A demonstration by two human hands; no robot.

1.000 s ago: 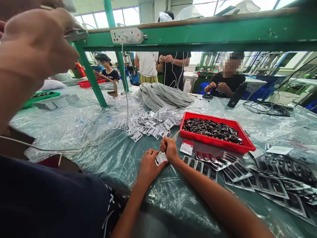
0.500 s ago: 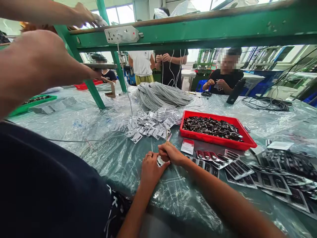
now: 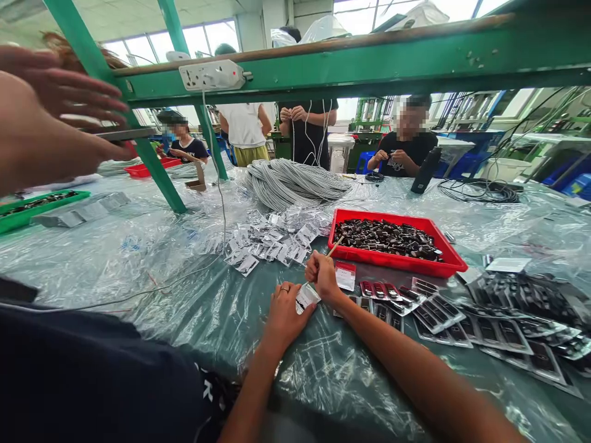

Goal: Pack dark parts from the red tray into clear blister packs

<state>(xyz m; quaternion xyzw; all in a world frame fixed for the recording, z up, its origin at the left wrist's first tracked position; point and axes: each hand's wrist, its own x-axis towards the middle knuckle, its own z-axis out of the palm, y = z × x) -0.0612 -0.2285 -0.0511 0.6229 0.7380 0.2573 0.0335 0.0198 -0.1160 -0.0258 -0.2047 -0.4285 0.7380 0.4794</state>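
My left hand, wearing a ring, presses a small white-and-black packet against the plastic-covered table. Thumb and fingers close around the packet's left and lower edges. Just beyond it, my right hand is curled round a thin light stick, whose upper end points toward a red tray. The stick's lower end is hidden by my fingers. A red-and-white card lies right of my right hand. Ahead of both hands spreads a pile of silver packets.
The red tray holds many small dark parts. Blister packs heap at right. Behind lies a grey cable coil. A green shelf frame crosses above. A co-worker's hands are close at upper left; other people sit and stand beyond.
My right hand has lifted off the packet and shifted right, tilting the stick rightward. More of the packet shows under my left hand. The neighbouring co-worker's hands have drawn back left.
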